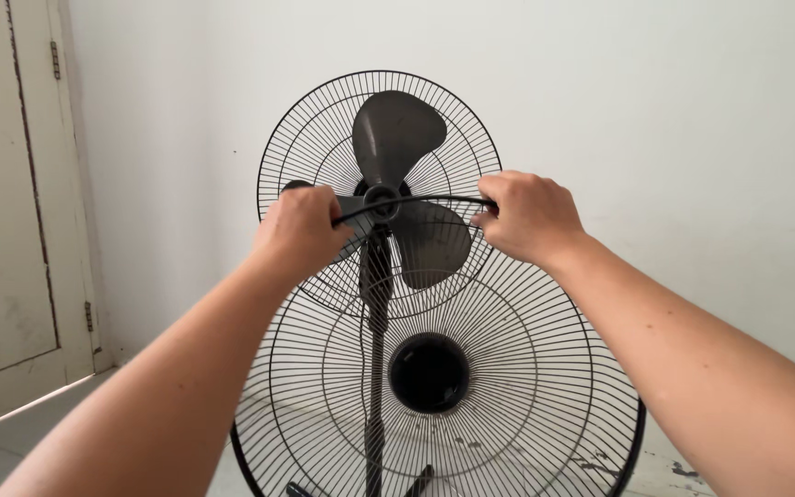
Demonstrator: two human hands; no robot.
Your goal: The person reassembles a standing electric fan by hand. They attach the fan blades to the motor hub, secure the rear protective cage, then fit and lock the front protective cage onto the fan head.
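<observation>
White wall behind, both hands [298,230] [531,216] gripping front fan guard [508,368]

Our single head view, looking forward and slightly down from our own eye height, close over both forearms, facing the fan [379,198] against a white wall [674,120], door [2,184] at left

Your bare hands grip the thin black wire of a metal front grille [508,387] with a glossy black centre disc, before dull, matt dark plastic fan blades [397,133], a wire rear guard [305,138], and a smooth matt white painted wall [674,110].
</observation>
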